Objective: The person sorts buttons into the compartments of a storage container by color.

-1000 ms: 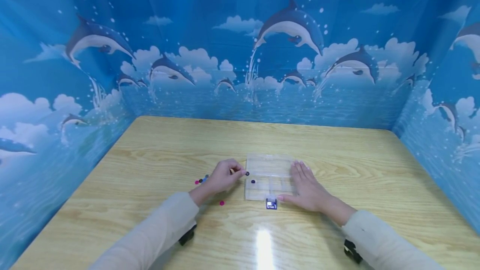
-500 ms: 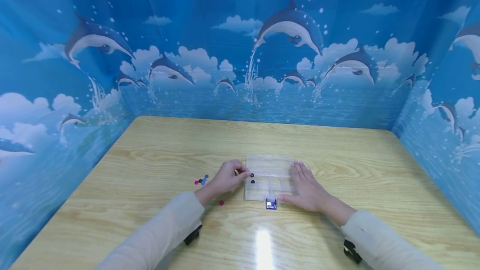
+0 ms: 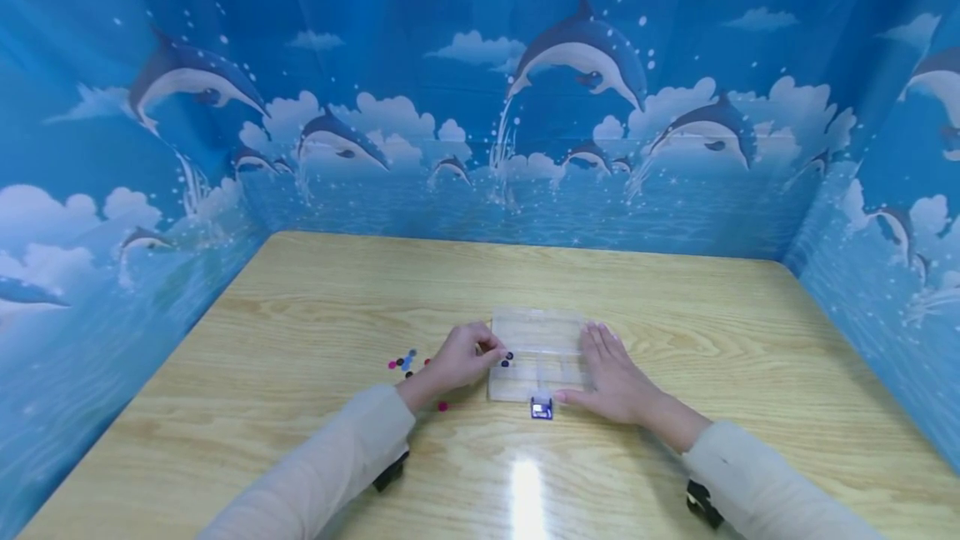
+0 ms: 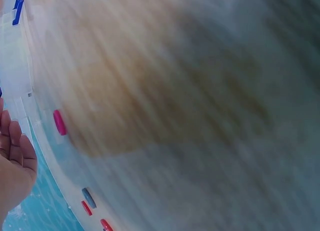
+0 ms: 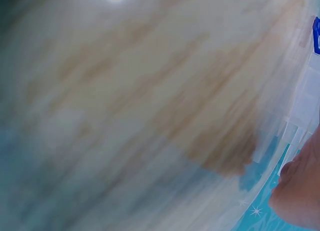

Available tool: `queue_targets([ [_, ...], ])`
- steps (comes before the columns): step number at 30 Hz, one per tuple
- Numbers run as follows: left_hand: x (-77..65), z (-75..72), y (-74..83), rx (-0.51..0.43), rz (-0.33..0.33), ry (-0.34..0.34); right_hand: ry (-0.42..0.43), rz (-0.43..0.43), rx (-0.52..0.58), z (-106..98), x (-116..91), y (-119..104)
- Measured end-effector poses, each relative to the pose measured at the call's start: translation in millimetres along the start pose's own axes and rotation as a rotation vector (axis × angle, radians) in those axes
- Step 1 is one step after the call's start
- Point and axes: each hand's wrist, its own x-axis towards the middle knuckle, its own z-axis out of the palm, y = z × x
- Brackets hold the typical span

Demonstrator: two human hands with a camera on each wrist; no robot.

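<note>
Dark round disc point(image 3: 509, 355), clear box point(image 3: 514, 388)

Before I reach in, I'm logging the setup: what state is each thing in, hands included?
Clear box: lid open
Blue clasp: unfastened
Left hand: fingers curled, apparently pinching a dark disc
Second dark disc: lying loose in the box
Right hand: fingers straight, resting at the box's right side
Other discs: scattered left of the box

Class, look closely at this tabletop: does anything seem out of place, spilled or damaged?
A pink disc lies alone on the wood-grain table, left of the clear compartment box and apart from the loose group of small discs, so it looks a bit stray. No damage is evident.
</note>
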Motion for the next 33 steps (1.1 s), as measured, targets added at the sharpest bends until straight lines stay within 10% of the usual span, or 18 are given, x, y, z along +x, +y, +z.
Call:
queue_targets([
  [33, -4.0, -10.9, -5.6, 0.019, -0.027, 0.032, -0.006, 0.001, -0.005, -0.3, 0.1, -1.2],
])
